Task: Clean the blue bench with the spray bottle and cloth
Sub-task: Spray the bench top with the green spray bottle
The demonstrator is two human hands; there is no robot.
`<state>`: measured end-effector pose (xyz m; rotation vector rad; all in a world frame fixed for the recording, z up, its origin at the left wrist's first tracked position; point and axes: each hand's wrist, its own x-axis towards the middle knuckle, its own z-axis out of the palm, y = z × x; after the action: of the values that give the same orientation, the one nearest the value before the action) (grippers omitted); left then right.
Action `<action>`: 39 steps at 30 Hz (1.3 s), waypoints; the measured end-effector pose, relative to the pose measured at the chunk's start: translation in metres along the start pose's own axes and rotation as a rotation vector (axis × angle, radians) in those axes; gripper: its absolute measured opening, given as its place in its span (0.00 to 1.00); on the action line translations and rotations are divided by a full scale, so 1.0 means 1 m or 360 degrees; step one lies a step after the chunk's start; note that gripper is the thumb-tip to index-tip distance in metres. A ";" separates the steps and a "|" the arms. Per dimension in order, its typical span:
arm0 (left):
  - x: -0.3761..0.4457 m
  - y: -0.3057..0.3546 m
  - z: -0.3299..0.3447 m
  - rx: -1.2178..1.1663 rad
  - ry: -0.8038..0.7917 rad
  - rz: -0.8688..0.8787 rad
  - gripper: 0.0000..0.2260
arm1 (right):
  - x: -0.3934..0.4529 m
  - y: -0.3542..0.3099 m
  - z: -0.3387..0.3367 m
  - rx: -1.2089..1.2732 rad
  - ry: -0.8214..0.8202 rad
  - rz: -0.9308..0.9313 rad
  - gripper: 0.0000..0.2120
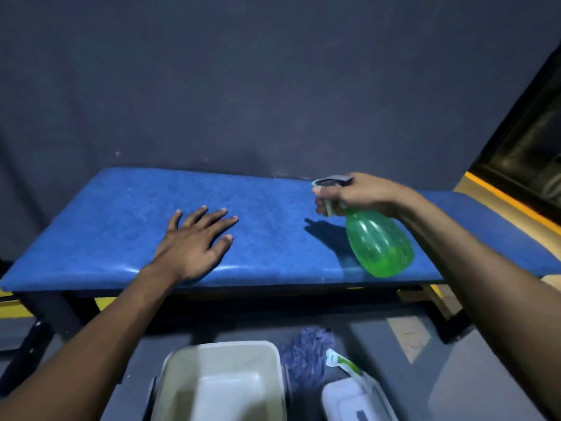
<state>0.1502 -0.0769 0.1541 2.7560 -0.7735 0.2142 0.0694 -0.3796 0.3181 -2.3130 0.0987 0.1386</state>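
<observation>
I hold the green spray bottle (379,241) in my right hand (358,194), fingers curled round its neck and trigger, nozzle aimed left across the blue bench (273,226) so the mist would land on the open seat. My left hand (194,241) lies flat, fingers spread, on the padding, I judge to steady me. The purple cloth (303,354) waits on the floor beside 1 white tub (221,381), within reach for wiping.

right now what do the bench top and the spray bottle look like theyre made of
Bench top: looks like blue vinyl or faux leather padding, grained, with a sheen along its rounded front edge. Spray bottle: translucent green plastic, glossy, liquid visible low inside.
</observation>
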 end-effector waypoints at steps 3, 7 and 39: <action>-0.001 0.000 0.000 -0.0018 0.0016 -0.0010 0.27 | 0.042 0.000 0.005 -0.0364 -0.0049 0.0125 0.19; -0.001 0.000 0.001 -0.0038 0.0054 -0.0009 0.26 | 0.052 -0.008 0.018 -0.0043 0.0007 0.0235 0.31; 0.000 0.000 0.005 -0.0034 0.0116 -0.0024 0.25 | 0.055 -0.008 0.037 -0.0292 -0.0230 0.0298 0.37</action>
<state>0.1505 -0.0784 0.1496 2.7163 -0.7313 0.2997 0.1218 -0.3485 0.2918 -2.4652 0.2377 0.4249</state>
